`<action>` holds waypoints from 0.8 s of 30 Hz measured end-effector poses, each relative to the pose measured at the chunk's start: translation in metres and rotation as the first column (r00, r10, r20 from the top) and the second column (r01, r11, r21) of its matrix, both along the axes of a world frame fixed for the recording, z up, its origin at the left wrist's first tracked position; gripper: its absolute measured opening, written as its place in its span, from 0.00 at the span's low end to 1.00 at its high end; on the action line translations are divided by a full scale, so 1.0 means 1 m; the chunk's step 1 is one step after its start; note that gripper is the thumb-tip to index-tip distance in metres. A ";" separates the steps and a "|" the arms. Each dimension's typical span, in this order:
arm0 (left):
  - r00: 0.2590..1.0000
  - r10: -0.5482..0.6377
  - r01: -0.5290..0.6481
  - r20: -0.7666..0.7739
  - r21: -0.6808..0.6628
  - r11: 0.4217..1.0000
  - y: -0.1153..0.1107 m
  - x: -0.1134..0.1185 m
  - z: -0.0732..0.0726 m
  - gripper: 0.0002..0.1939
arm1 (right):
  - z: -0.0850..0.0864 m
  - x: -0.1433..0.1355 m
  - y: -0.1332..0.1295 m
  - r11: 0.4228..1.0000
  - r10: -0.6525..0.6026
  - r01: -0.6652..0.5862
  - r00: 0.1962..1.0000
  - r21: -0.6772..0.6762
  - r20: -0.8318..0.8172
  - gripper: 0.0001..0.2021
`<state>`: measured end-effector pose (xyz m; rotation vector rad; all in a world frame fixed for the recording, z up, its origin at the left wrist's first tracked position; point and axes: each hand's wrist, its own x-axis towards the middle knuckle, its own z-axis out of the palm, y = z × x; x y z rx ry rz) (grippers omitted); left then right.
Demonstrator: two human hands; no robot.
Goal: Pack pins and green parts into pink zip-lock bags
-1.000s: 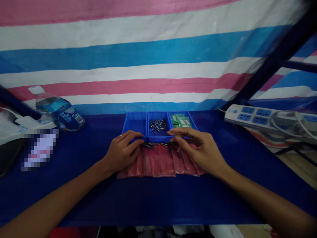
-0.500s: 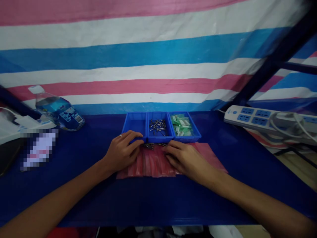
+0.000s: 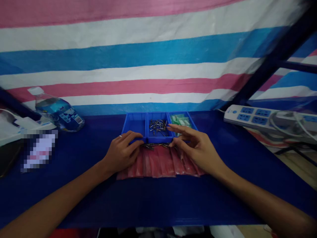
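Note:
Several pink plastic bags (image 3: 158, 163) lie overlapping in a row on the blue table. Small dark metal pieces (image 3: 151, 145) rest along their upper edge. My left hand (image 3: 125, 148), a ring on one finger, rests with bent fingers at the left end of the bags; what its fingertips hold, if anything, is hidden. My right hand (image 3: 195, 145) is over the right end of the bags, its index finger stretched out and the thumb apart below it. Behind are three blue trays: a bare left one (image 3: 135, 124), a middle one (image 3: 160, 138) with metal pieces, and a right one with green-white packets (image 3: 180, 120).
A plastic bottle (image 3: 60, 110) lies tilted at the back left, near a white power strip (image 3: 37, 127) and a dark phone-like object (image 3: 8, 157). Another power strip (image 3: 255, 115) with cables is at the right. A striped sheet hangs behind the table (image 3: 153, 201).
My right hand has moved right and opened, and now partly covers the right tray. The rightmost pink bags look drawn together and shifted. My left hand has stayed in place.

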<state>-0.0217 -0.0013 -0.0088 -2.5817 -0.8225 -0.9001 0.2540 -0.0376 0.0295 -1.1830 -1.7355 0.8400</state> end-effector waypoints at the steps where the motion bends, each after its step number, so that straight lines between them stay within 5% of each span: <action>1: 1.000 0.003 -0.003 0.000 0.006 1.000 0.000 0.000 0.000 0.11 | 0.000 0.002 -0.001 0.997 -0.026 0.017 0.994 0.081 0.104 0.18; 3: 1.000 0.013 -0.013 0.001 0.018 1.000 0.000 0.000 0.000 0.11 | 0.000 0.005 -0.003 0.963 -0.088 -0.028 0.908 0.267 0.410 0.13; 6: 1.000 0.019 -0.018 -0.009 0.018 1.000 -0.001 0.000 0.001 0.10 | -0.004 0.007 -0.006 0.919 -0.169 -0.212 0.551 0.333 0.817 0.09; 8: 1.000 0.014 -0.013 -0.009 0.014 1.000 -0.002 0.000 0.001 0.10 | -0.009 0.004 -0.007 0.917 -0.176 -0.275 0.367 0.288 0.913 0.09; 10: 1.000 0.008 -0.008 -0.001 0.011 1.000 -0.002 0.000 0.001 0.10 | -0.013 0.001 -0.008 0.912 -0.162 -0.315 0.314 0.263 0.936 0.13; 14: 1.000 0.011 -0.011 -0.002 0.008 1.000 -0.001 0.000 0.000 0.10 | -0.016 0.001 -0.005 0.916 -0.132 -0.304 0.384 0.261 0.914 0.14; 17: 1.000 0.010 -0.010 -0.010 0.007 1.000 0.000 0.001 0.000 0.10 | -0.013 0.003 -0.002 0.927 -0.046 -0.277 0.587 0.254 0.808 0.12; 21: 1.000 0.017 -0.017 -0.008 0.011 1.000 0.000 0.001 0.001 0.10 | -0.004 0.002 0.000 0.967 0.101 -0.185 0.911 0.177 0.400 0.08; 24: 1.000 0.011 -0.011 -0.010 0.005 1.000 -0.001 0.001 0.001 0.10 | 0.000 0.000 0.000 0.993 0.039 -0.049 0.994 0.106 0.101 0.06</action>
